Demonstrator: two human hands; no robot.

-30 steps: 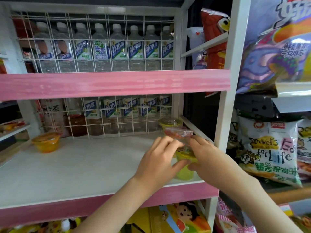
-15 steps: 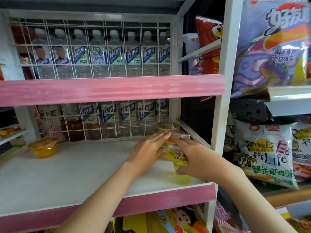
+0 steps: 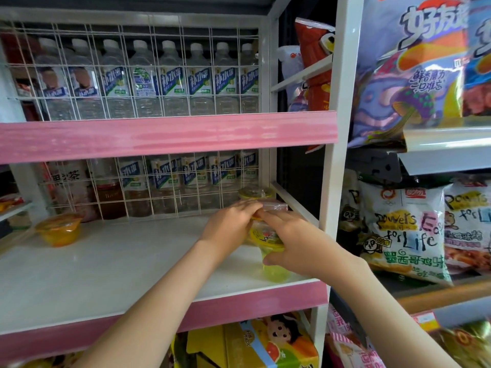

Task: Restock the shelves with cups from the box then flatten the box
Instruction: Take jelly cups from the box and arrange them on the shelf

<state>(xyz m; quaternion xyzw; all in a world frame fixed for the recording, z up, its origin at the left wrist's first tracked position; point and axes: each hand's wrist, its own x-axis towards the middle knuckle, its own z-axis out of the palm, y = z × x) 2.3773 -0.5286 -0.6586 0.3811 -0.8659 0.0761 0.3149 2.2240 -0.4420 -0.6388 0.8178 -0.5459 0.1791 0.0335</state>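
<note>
Now, at the right end of the white pink-edged shelf (image 3: 106, 266), the right hand (image 3: 295, 240) grips stacked lidded clear plastic cups (image 3: 265, 239); the left hand (image 3: 231, 224) presses them, fingers straight.

Water bottles (image 3: 143, 75) behind wire grid (image 3: 127, 97) (two rows); snack bags (image 3: 403, 229) right.

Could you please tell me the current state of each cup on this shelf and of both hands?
Left hand: fingers straight, reaching the pink-lidded cup.
Right hand: lying over the green cup; grip unclear.
Green cup: sealed, upright at the front edge of the shelf.
Pink-lidded cup: sealed, just behind it.
Back cup: sealed, upright.
Orange cup: sealed, upright, far left.
</note>
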